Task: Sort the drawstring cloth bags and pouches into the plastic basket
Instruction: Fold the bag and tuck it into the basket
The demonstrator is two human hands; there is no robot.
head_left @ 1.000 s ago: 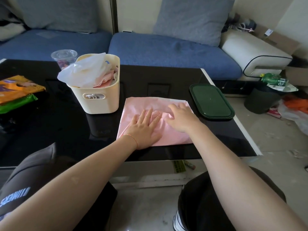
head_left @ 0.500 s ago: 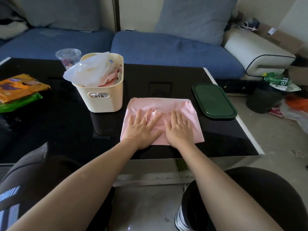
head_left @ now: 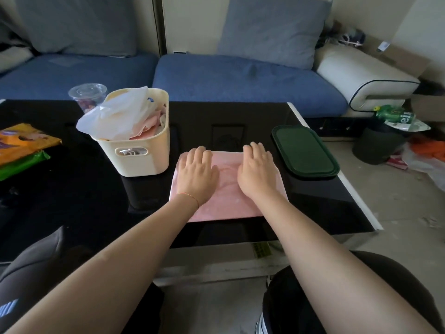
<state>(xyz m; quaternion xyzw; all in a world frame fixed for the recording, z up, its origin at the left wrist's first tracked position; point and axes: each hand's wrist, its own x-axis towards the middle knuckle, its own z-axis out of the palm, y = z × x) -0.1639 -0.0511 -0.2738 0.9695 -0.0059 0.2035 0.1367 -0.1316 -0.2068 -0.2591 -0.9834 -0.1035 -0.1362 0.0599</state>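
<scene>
With my left hand (head_left: 196, 175) and right hand (head_left: 256, 174) flat and ungripping on the pink cloth bag (head_left: 227, 201), I press evenly outward, then fold it compactly for the cream plastic basket (head_left: 144, 160).

**Pink bag flat, basket heaped**

Your pink cloth bag (head_left: 227, 189) lies flat on the black table, just beside the cream plastic basket (head_left: 142, 150) at its ten o'clock. That basket stands upright, heaped with white and pink bags (head_left: 125, 116).
</scene>
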